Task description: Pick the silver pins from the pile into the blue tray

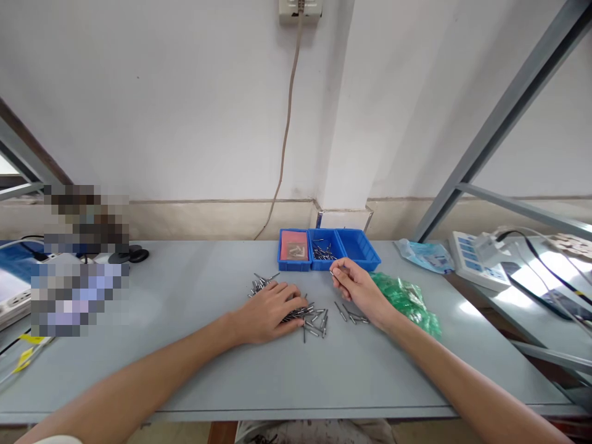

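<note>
My left hand (pixel 272 311) lies over a pile of small metal pins (pixel 317 317), fingers spread and palm down. Part of the pile is hidden beneath it, and more pins stick out beyond the fingers. Each pin has a thin shank and a thicker section. My right hand (pixel 358 287) is closed in a pinch, with the tip of a small metal pin (pixel 332 273) showing at the fingertips. It hovers just in front of the blue divided tray (pixel 309 266). Below that hand lies a smaller group of pins (pixel 351 316).
Several pins (pixel 324 251) fill the tray's middle section; a pink piece (pixel 294 237) and a small clear bag occupy the left one. Crumpled green plastic (pixel 409 299) lies by my right forearm. Farther right are a blue packet (pixel 425 254) and a power strip (pixel 476 259).
</note>
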{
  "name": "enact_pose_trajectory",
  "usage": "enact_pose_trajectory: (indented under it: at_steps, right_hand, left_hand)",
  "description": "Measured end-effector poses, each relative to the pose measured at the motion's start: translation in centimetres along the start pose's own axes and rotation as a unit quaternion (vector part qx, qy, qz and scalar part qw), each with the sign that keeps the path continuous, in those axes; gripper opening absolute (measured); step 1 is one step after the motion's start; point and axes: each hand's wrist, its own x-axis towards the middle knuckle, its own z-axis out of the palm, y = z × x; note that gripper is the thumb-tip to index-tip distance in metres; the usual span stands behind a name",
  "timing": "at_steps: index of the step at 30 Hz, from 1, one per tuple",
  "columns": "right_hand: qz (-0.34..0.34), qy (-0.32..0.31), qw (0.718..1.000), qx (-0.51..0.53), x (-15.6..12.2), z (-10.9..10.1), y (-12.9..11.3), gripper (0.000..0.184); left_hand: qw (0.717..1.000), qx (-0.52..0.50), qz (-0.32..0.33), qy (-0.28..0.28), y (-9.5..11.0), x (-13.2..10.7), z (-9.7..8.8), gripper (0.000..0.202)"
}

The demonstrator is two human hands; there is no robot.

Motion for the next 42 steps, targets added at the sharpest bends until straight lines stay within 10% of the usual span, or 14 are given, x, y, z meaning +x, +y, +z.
enact_pose_trajectory:
  at_steps: [10,32,42]
  right_hand:
    - [-0.046,0.018,0.999,-0.012,-0.2,-0.1,-0.7,0.034]
    - [-0.030,0.056,0.998,-0.021,-0.2,-0.1,-0.5,0.037]
    - [-0.006,-0.004,0.988,0.156,0.0,-0.5,0.1,0.029]
  left_hand:
    - [0.999,0.018,0.027,-0.012,-0.3,0.0,0.1,0.068]
    - [0.999,-0.004,0.037,-0.002,-0.1,0.0,0.2,0.054]
    - [1.000,-0.007,0.020,-0.002,0.0,0.0,0.2,0.056]
